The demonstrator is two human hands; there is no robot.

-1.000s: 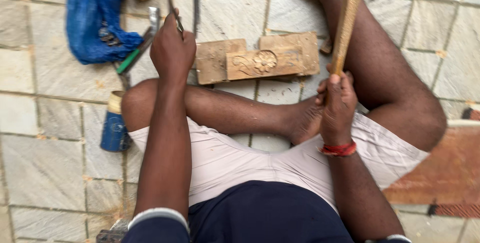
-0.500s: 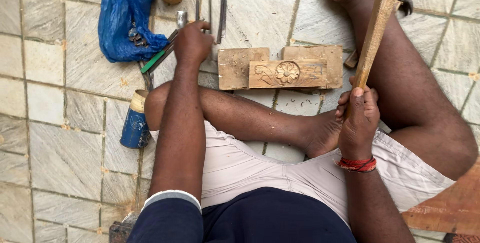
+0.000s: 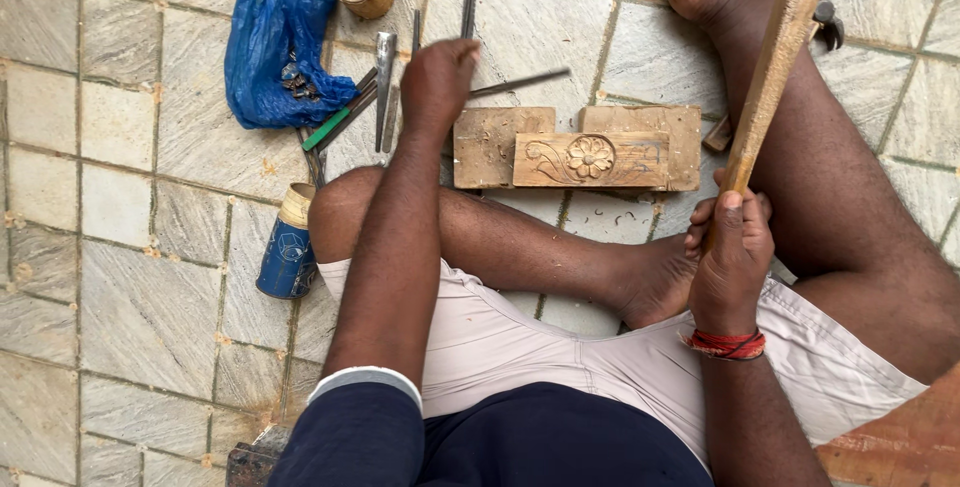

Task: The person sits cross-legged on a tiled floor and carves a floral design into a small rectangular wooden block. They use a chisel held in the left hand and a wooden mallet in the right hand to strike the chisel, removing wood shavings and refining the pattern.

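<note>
Carver's hands over chisels and a flower-carved block

The left hand (image 3: 437,82) curls loosely over slim steel chisels (image 3: 385,77) — whether it grips one, I cannot tell. The right hand (image 3: 732,252) is wrapped tight around a flat wooden mallet (image 3: 770,72); left of it lies the rough rectangular carved block (image 3: 590,159).

The left hand (image 3: 437,82) reaches down among slim metal chisels (image 3: 385,72) lying on the grey tiled floor (image 3: 130,277), fingers closed around one of them. The right hand (image 3: 735,252) grips a long flat wooden mallet (image 3: 775,67), raised upright beside the carved wooden block with a flower relief (image 3: 590,159). A crumpled blue plastic bag (image 3: 270,42) lies near the chisels.
</note>
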